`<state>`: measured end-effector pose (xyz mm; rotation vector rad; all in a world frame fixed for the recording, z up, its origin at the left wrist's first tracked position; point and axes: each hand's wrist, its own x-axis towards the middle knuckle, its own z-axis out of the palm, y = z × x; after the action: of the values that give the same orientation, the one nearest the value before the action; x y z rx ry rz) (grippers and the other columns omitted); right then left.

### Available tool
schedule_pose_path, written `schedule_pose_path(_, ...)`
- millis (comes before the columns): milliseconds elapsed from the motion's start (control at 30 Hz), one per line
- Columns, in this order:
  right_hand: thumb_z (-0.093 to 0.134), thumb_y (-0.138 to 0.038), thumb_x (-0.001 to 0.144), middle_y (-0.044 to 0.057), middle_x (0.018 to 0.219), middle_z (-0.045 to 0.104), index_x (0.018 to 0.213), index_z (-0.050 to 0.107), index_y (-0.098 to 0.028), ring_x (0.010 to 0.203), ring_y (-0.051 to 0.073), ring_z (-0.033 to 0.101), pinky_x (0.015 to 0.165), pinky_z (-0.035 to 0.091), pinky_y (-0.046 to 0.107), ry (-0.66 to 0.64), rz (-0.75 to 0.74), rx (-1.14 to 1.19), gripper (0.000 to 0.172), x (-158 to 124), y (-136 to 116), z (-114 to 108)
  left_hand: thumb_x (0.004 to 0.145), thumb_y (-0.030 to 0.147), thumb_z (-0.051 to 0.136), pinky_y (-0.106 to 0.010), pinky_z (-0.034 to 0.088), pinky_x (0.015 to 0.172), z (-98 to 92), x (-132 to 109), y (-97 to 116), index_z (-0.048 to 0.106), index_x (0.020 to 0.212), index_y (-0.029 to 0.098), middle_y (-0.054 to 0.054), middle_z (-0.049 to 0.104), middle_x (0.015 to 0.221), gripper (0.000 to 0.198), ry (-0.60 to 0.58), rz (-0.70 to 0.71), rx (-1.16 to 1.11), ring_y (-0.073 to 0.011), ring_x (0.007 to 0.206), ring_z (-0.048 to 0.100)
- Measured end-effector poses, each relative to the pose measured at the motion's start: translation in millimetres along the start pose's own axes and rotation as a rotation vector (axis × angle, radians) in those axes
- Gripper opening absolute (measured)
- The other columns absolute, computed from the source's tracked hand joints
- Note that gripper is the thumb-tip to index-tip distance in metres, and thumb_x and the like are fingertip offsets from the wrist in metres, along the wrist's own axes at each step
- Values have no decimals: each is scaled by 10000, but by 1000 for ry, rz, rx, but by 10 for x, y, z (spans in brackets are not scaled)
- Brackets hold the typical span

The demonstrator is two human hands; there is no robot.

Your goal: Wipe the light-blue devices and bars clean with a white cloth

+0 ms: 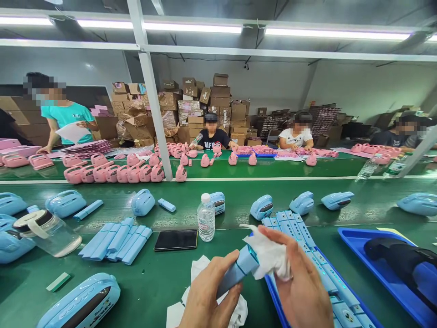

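My left hand [208, 294] is closed around a light-blue rectangular plastic piece [241, 269], its end tilted up to the right. In my right hand [305, 284] a crumpled white tissue [271, 255] is pinched, touching or very near that end. Beneath my left hand lie more white tissues [239, 312], partly covered. Beside and behind my right hand, a blue tray [273, 296] holds rows of similar light-blue pieces [336, 278]. To the left, a pile of light-blue pieces [118, 239] rests on the green table [150, 291].
A phone [175, 240], a water bottle [206, 218] and a tipped clear jug [51, 232] are on the table. A blue handled device [82, 303] sits front left. Another blue tray [358, 246] holds a black object [399, 255]. Several people work opposite among pink devices [119, 173].
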<state>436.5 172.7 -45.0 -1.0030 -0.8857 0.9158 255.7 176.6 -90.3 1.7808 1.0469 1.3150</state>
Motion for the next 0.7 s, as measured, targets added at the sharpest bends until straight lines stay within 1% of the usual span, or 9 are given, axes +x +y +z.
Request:
schedule_pose_path(67,557,-614,1028,47,1459,674,1298,749,-321,1378,265,597,1120,513,307,-131,-122,-238,443,-83,43,-14,900,271,695,-315,543,972,14,-32,12,681,1357,420,3,763,1327,481,28,-38,-99,-254,1167,716)
schedule_pose_path(100,571,-599,1026,38,1458,674,1309,743,-330,1382,266,591,1151,484,315,-168,-146,-342,427,-97,83,-26,903,323,707,-319,551,973,17,-43,27,672,1370,391,-11,755,1340,473,23,-89,-158,-264,1178,712)
schedule_pose_path(167,601,-613,1008,47,1380,722,1292,746,-318,1274,268,663,1075,537,307,-176,-69,-415,435,-75,179,-59,906,463,711,-316,583,883,12,-51,67,645,1403,332,-53,743,1354,518,-5,-198,-236,-296,1185,707)
schedule_pose_path(233,616,-657,984,54,1282,766,1282,744,-296,1127,254,724,931,595,277,-151,71,-320,485,-33,257,-87,897,575,695,-317,595,767,6,-44,101,619,1441,302,-90,748,1330,613,-27,-260,-259,-319,1124,724)
schedule_pose_path(267,627,-665,976,52,1268,770,1289,738,-290,1113,251,726,911,597,269,-133,113,-259,501,-24,276,-91,890,607,691,-322,595,742,7,-37,112,612,1454,299,-98,757,1299,648,-31,-282,-265,-316,1069,738)
schedule_pose_path(333,665,-662,955,38,1272,767,1303,734,-295,1151,248,705,946,580,255,-111,136,-196,511,-46,265,-68,878,633,692,-354,611,792,22,-26,118,624,1448,302,-96,778,1226,662,-20,-315,-294,-305,999,752)
schedule_pose_path(400,694,-666,931,29,1239,779,1265,760,-297,1145,247,700,921,578,238,-93,140,-207,502,-109,204,-11,863,639,705,-404,620,894,49,-25,109,667,1402,294,-95,793,1183,641,9,-327,-314,-324,1035,748)
schedule_pose_path(567,722,-702,887,30,1125,808,1193,797,-280,1029,238,722,802,590,225,-56,176,-212,526,-215,81,112,876,617,699,-449,606,1019,87,-58,66,674,1401,288,-90,772,1316,621,34,-348,-256,-348,1177,724)
schedule_pose_path(700,717,-688,902,47,1139,804,1221,790,-267,1037,242,730,845,602,238,-86,193,-174,533,-186,172,70,944,569,635,-405,526,1131,75,-69,50,662,1423,307,-52,721,1430,547,47,-201,-132,-312,1306,670)
